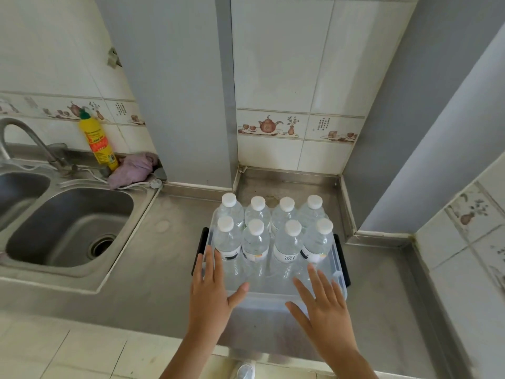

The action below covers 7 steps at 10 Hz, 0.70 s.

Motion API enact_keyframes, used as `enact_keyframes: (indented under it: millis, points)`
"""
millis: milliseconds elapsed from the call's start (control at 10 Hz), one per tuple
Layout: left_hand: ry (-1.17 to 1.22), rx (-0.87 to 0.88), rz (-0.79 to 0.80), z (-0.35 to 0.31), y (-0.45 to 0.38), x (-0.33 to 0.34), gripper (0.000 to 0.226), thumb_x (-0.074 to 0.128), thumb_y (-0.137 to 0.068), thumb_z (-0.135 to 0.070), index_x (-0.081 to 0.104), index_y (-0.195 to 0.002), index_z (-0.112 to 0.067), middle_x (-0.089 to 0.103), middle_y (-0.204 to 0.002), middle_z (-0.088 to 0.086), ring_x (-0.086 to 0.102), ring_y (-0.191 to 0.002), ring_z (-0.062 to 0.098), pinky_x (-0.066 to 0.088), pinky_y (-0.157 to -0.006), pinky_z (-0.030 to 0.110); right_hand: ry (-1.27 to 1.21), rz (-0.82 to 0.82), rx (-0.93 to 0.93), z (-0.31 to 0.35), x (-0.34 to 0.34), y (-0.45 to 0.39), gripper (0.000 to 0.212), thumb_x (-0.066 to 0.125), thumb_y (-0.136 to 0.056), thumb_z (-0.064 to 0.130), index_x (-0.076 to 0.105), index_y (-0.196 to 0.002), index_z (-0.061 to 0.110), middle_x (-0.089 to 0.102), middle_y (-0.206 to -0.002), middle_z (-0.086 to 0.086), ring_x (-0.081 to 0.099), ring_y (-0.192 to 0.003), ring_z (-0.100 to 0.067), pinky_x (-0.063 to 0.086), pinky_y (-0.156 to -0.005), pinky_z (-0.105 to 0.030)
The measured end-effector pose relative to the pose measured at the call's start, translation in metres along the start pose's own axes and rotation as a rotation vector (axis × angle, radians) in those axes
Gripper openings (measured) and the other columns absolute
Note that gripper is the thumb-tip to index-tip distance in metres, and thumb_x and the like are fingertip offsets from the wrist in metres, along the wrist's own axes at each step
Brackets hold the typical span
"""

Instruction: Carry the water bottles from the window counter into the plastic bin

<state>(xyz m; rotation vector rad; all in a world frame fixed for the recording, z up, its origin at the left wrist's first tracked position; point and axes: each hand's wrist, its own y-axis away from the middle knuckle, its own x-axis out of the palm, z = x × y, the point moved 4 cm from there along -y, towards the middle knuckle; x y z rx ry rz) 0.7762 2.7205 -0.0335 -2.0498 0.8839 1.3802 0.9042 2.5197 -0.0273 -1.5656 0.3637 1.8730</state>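
Inside one plastic bin (340, 274) stand eight water bottles (287, 243); both hands' fingers (210, 265) spread, empty.

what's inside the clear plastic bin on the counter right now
Eight upright water bottles with white caps, in two rows of four, fill the plastic bin. Its floor beneath them is mostly hidden.

Sink (68, 225) cut off at left edge, faucet (30, 138) base partly out of view, bottle labels (287, 255) too blurred to read, both forearms cut by bottom edge, yellow bottle (99, 140) print unreadable
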Motion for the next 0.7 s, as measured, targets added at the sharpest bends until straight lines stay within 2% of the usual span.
enact_keyframes:
  millis: [100,200,300,400,500,600,700]
  points:
    - [-0.022,0.029,-0.018,0.003,-0.001,-0.001,0.099,0.017,-0.091,-0.077,0.038,-0.146,0.003,0.036,-0.155,0.02,0.041,-0.136,0.044,0.041,-0.104,0.048,0.034,0.026,0.021,0.006,0.002,-0.002,0.062,0.02,-0.096,0.059,0.063,-0.122,0.022,0.054,-0.138,-0.016,0.054,-0.123,-0.037,0.019,-0.109,-0.048]
    - [-0.021,0.05,-0.031,0.009,-0.007,-0.001,0.098,0.017,-0.091,-0.076,0.036,-0.147,0.003,0.038,-0.153,0.021,0.042,-0.136,0.043,0.042,-0.103,0.047,0.035,0.041,0.044,0.009,0.008,-0.003,0.062,0.019,-0.097,0.059,0.061,-0.122,0.021,0.055,-0.137,-0.015,0.055,-0.121,-0.038,0.027,-0.104,-0.053]
    - [0.007,0.075,-0.049,0.014,-0.014,-0.002,0.096,0.018,-0.091,-0.076,0.032,-0.148,-0.001,0.039,-0.153,0.02,0.043,-0.135,0.043,0.046,-0.1,0.048,0.042,0.045,0.07,0.015,0.011,-0.005,0.062,0.019,-0.096,0.059,0.06,-0.123,0.021,0.055,-0.137,-0.015,0.054,-0.122,-0.039,0.027,-0.104,-0.054]
    - [0.02,0.098,-0.015,0.018,-0.02,-0.003,0.1,0.017,-0.089,-0.079,0.032,-0.149,0.0,0.038,-0.154,0.02,0.043,-0.136,0.044,0.043,-0.103,0.048,0.043,0.092,0.096,0.021,0.008,-0.006,0.063,0.017,-0.096,0.059,0.06,-0.122,0.021,0.058,-0.134,-0.014,0.056,-0.12,-0.039,0.024,-0.103,-0.052]
    - [0.073,0.091,0.046,0.017,-0.022,-0.006,0.114,0.009,-0.08,-0.087,0.024,-0.153,-0.001,0.023,-0.161,0.014,0.027,-0.146,0.039,0.03,-0.113,0.043,0.043,0.194,0.162,0.025,0.003,-0.007,0.066,0.014,-0.096,0.06,0.062,-0.12,0.023,0.059,-0.133,-0.011,0.058,-0.119,-0.035,0.023,-0.104,-0.049]
    - [0.136,0.082,0.094,0.022,-0.021,-0.01,0.118,0.007,-0.071,-0.091,0.004,-0.158,-0.011,-0.004,-0.165,0.002,0.001,-0.152,0.025,0.009,-0.12,0.033,0.063,0.187,0.157,0.026,-0.006,-0.005,0.071,0.011,-0.093,0.065,0.06,-0.124,0.025,0.055,-0.138,-0.007,0.056,-0.123,-0.028,0.033,-0.107,-0.048]
    - [0.168,0.13,0.071,0.027,-0.025,-0.033,0.092,0.028,-0.083,-0.075,0.027,-0.153,-0.016,0.024,-0.162,0.005,0.025,-0.147,0.026,0.028,-0.117,0.04,-0.022,0.098,0.17,0.039,-0.032,-0.01,0.075,0.012,-0.088,0.071,0.056,-0.128,0.026,0.05,-0.143,-0.001,0.055,-0.122,-0.027,0.046,-0.099,-0.044]
